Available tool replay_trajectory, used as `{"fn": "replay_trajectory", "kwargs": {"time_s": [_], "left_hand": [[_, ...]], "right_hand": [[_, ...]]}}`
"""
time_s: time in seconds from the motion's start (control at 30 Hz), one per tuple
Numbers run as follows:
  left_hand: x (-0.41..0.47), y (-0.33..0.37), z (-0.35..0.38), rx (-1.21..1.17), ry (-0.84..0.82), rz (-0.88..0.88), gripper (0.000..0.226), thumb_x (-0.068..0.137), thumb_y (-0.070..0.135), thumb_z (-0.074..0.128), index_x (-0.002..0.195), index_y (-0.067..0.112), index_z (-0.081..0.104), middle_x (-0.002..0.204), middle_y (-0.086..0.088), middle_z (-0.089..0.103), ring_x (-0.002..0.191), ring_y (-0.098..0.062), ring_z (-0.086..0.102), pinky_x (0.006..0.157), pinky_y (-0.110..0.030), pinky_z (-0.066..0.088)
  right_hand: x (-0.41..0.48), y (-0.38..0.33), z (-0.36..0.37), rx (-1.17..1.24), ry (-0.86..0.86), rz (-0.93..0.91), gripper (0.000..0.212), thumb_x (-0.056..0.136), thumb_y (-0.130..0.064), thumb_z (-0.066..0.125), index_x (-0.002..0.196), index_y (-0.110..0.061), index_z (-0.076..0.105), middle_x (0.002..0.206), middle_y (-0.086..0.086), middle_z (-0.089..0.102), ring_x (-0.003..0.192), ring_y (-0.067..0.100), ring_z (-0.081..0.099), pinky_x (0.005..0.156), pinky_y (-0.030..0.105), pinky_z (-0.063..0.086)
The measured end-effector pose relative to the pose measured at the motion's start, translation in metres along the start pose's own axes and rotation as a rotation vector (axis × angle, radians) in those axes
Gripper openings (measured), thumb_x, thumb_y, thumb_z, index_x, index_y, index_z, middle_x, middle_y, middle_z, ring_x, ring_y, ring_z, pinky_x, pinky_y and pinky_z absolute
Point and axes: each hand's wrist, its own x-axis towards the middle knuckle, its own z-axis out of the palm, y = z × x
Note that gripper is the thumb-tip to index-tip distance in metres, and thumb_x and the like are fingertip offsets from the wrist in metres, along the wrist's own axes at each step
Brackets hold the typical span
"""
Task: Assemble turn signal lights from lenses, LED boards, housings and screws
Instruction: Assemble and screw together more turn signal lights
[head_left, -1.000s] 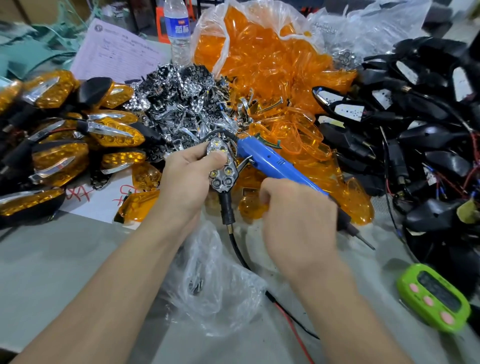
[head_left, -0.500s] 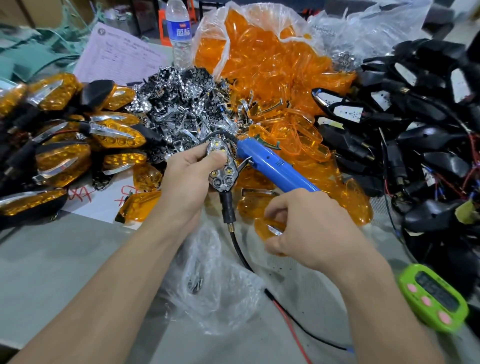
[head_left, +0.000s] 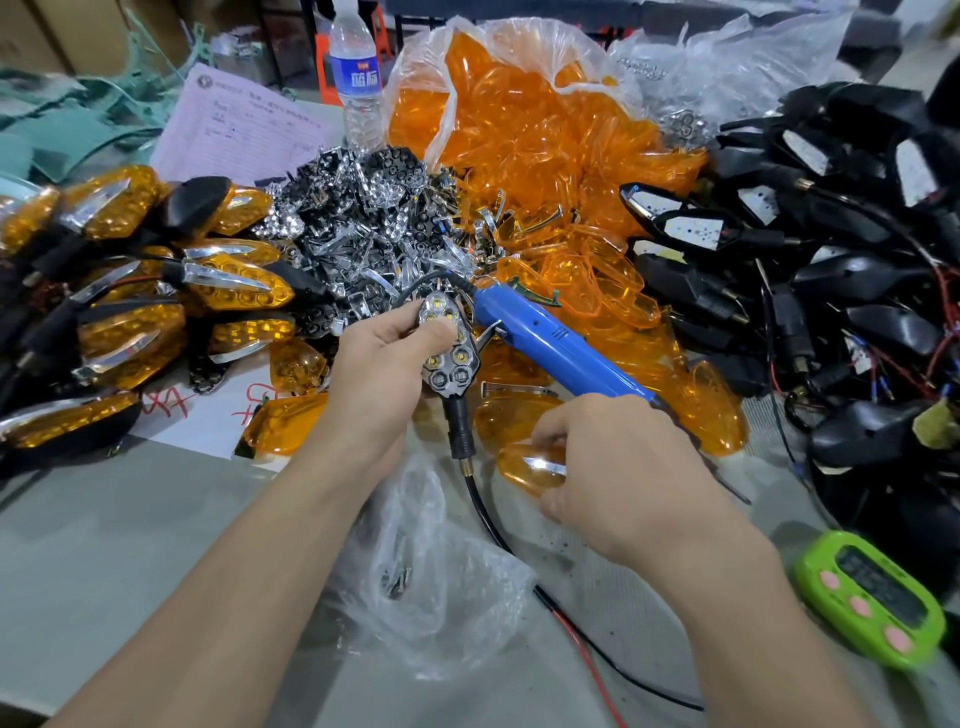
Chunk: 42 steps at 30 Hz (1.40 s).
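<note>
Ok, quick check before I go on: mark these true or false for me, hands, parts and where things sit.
1. The left hand holds a housing with its LED board uncovered. True.
2. The right hand holds nothing. False: it pinches an amber lens.
3. The green timer lies beside the left hand. False: it lies on the table to the right of the right hand.
4. The finished lights are piled to the left of the left hand. True.
</note>
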Motion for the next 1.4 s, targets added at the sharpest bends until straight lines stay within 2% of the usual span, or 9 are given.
{"fn": "replay_trajectory", "kwargs": {"time_s": [0.1,0.2,0.33,0.53,0.7,0.83,0.93,1.27,1.4], "left_hand": [[0.001,-0.001,0.0,0.015,-0.016,0.016,0.039,0.078,0.03,0.071,0.112,0.011,0.079,0.12,-0.02,0.074,0.122,-0.042,0.065,0.111,-0.064,0.045],[-0.002,-0.002,0.004,0.017,-0.028,0.042,0.04,0.072,0.038,0.077,0.107,0.019,0.082,0.118,-0.015,0.076,0.118,-0.035,0.068,0.108,-0.064,0.047],[-0.006,-0.006,0.009,0.068,-0.105,0.14,0.032,0.08,0.032,0.072,0.109,0.025,0.082,0.108,-0.005,0.08,0.105,-0.028,0.074,0.101,-0.061,0.054],[-0.011,-0.009,0.013,-0.013,-0.114,0.16,0.028,0.094,0.01,0.071,0.11,0.03,0.082,0.105,-0.003,0.081,0.1,-0.022,0.077,0.089,-0.045,0.063],[-0.015,0.001,0.014,-0.183,-0.165,-0.027,0.025,0.098,0.007,0.066,0.115,0.018,0.08,0.105,-0.01,0.08,0.084,-0.019,0.076,0.067,-0.03,0.062],[-0.015,0.005,0.012,-0.279,-0.227,-0.149,0.033,0.107,0.014,0.048,0.119,0.017,0.078,0.108,-0.014,0.079,0.087,-0.023,0.074,0.068,-0.034,0.063],[-0.014,0.006,0.011,-0.287,-0.26,-0.157,0.036,0.104,0.007,0.046,0.117,0.014,0.078,0.104,-0.012,0.079,0.085,-0.023,0.072,0.073,-0.034,0.062],[-0.017,0.004,0.011,-0.355,-0.28,-0.117,0.031,0.083,0.012,0.067,0.109,0.018,0.082,0.108,-0.009,0.079,0.087,-0.02,0.075,0.073,-0.031,0.064],[-0.016,0.005,0.008,-0.345,-0.354,-0.015,0.029,0.08,0.003,0.076,0.105,0.017,0.083,0.107,-0.009,0.079,0.09,-0.02,0.076,0.074,-0.028,0.061]], "right_hand": [[0.005,0.006,-0.003,0.242,0.027,-0.018,0.036,0.075,-0.029,0.082,0.109,-0.039,0.074,0.097,-0.014,0.075,0.09,0.009,0.071,0.083,0.03,0.061],[0.009,0.008,-0.01,0.87,0.23,-0.079,0.031,0.07,-0.024,0.09,0.091,-0.044,0.078,0.085,-0.025,0.076,0.084,-0.004,0.072,0.074,0.01,0.054],[0.008,-0.016,0.0,1.226,0.478,-0.139,0.033,0.073,-0.02,0.091,0.094,-0.04,0.077,0.086,-0.021,0.078,0.083,0.001,0.076,0.074,0.013,0.056],[0.007,-0.04,0.015,1.152,0.555,-0.106,0.042,0.073,-0.025,0.089,0.082,-0.062,0.07,0.081,-0.029,0.074,0.079,-0.001,0.074,0.07,0.014,0.057],[0.007,-0.04,0.018,1.092,0.564,-0.076,0.04,0.074,-0.024,0.089,0.088,-0.058,0.072,0.084,-0.034,0.073,0.082,-0.005,0.074,0.075,0.013,0.058],[0.008,-0.037,0.02,1.034,0.566,-0.007,0.039,0.073,-0.025,0.089,0.109,-0.038,0.079,0.086,-0.034,0.073,0.084,-0.007,0.073,0.081,0.023,0.061],[0.007,-0.036,0.018,0.999,0.585,0.001,0.034,0.075,-0.024,0.088,0.099,-0.043,0.074,0.079,-0.039,0.069,0.081,-0.009,0.072,0.076,0.017,0.058],[0.006,-0.031,0.014,0.964,0.554,0.037,0.013,0.079,-0.028,0.082,0.091,-0.027,0.08,0.068,-0.008,0.071,0.058,0.006,0.062,0.066,0.033,0.058],[0.004,-0.029,0.011,1.047,0.556,0.015,0.014,0.075,-0.02,0.081,0.089,-0.021,0.077,0.074,-0.001,0.075,0.067,0.02,0.071,0.063,0.042,0.059]]}}
